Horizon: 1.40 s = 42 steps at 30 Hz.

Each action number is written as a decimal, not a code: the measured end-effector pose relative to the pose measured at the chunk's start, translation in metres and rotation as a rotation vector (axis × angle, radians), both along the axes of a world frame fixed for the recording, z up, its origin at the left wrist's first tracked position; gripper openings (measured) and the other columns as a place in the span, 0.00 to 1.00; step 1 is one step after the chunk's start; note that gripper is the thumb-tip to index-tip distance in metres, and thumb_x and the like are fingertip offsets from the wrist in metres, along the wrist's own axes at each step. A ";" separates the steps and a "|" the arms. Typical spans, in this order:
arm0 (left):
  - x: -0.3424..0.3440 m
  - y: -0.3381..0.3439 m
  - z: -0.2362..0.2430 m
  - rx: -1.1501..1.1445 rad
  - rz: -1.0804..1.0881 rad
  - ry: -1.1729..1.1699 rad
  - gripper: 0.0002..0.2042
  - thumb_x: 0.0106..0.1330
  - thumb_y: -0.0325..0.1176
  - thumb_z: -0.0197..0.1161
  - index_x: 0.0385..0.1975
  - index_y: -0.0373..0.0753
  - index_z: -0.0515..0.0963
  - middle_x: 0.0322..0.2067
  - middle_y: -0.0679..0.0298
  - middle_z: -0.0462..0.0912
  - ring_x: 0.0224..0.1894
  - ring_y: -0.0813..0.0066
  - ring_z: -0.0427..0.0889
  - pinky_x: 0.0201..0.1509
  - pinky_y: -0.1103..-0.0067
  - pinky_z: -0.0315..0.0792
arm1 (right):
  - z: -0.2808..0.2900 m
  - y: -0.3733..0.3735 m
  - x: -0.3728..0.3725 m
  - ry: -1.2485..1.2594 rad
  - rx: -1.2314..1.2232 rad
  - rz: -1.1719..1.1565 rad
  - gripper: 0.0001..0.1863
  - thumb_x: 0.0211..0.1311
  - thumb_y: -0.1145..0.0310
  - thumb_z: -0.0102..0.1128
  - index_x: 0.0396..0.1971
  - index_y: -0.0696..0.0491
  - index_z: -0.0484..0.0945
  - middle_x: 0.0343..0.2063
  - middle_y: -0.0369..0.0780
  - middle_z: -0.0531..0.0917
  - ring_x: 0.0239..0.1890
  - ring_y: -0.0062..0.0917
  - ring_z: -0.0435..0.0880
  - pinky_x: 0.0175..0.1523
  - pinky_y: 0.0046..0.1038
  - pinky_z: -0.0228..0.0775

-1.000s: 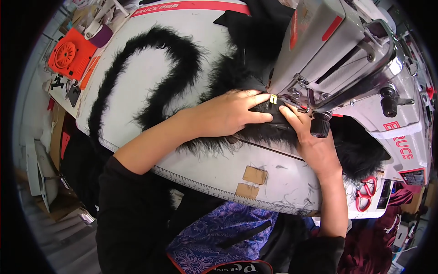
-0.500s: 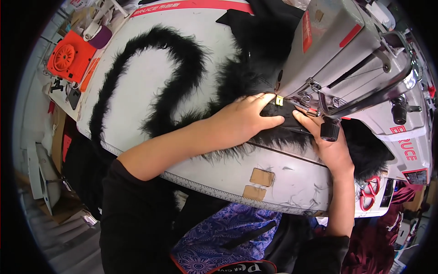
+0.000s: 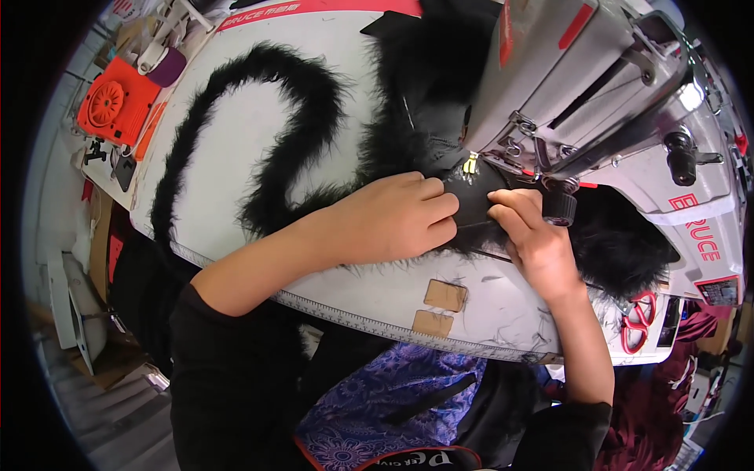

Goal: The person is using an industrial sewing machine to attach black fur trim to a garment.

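Note:
Black fabric (image 3: 475, 196) with fluffy trim lies under the presser foot (image 3: 471, 163) of a white sewing machine (image 3: 542, 71). My left hand (image 3: 408, 216) has its fingers curled at the fabric's left edge, beside the fluffy trim. Opposite it, my right hand (image 3: 538, 235) pinches the fabric's right part between thumb and fingers, just below the machine's black knob (image 3: 560, 204). A long black feathery trim (image 3: 314, 133) loops across the table left of the work and runs in under my left forearm. The left fingertips are partly hidden.
The white sewing table (image 3: 228, 157) has a ruler strip (image 3: 353, 318) along its front edge. Two tan patches (image 3: 445, 296) and loose black fluff lie near that edge. Red-handled scissors (image 3: 638, 322) rest at the right. An orange device (image 3: 118, 98) stands at the far left.
Both hands have drawn back from the presser foot toward me. My left fingers, spread flat before, are now curled. My right hand has shifted slightly nearer and left.

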State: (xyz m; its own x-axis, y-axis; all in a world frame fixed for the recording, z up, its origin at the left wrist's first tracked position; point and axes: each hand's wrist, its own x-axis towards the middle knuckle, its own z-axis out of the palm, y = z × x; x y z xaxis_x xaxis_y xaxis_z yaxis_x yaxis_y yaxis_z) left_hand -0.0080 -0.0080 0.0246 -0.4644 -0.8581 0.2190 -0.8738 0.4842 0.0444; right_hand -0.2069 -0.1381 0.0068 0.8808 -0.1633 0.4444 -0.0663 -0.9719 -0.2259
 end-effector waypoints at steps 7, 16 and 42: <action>-0.003 -0.012 -0.006 -0.133 0.133 0.263 0.13 0.43 0.27 0.61 0.30 0.41 0.71 0.28 0.67 0.70 0.34 0.70 0.71 0.38 0.74 0.66 | 0.010 0.002 0.006 0.086 0.077 -0.013 0.25 0.27 0.83 0.62 0.34 0.57 0.69 0.44 0.39 0.74 0.46 0.38 0.71 0.51 0.35 0.64; 0.007 -0.007 -0.012 -0.130 0.082 0.261 0.11 0.45 0.23 0.60 0.32 0.36 0.76 0.31 0.64 0.73 0.35 0.66 0.74 0.37 0.75 0.68 | 0.001 0.000 0.013 -0.036 -0.100 0.016 0.18 0.32 0.82 0.57 0.32 0.57 0.76 0.35 0.37 0.78 0.37 0.30 0.74 0.43 0.29 0.68; 0.011 -0.018 -0.010 0.107 0.161 0.392 0.24 0.36 0.23 0.63 0.41 0.40 0.75 0.37 0.63 0.74 0.42 0.64 0.71 0.48 0.74 0.62 | 0.009 0.000 0.014 0.098 0.040 -0.018 0.25 0.32 0.82 0.61 0.39 0.58 0.73 0.42 0.41 0.76 0.42 0.38 0.73 0.53 0.33 0.63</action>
State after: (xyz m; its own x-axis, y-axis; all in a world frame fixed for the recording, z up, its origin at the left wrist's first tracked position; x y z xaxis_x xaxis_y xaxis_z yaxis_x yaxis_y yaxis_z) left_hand 0.0032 -0.0256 0.0147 -0.2225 -0.9401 0.2581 -0.8448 0.3181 0.4303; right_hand -0.1933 -0.1384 0.0158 0.9166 -0.1953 0.3488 -0.1073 -0.9607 -0.2558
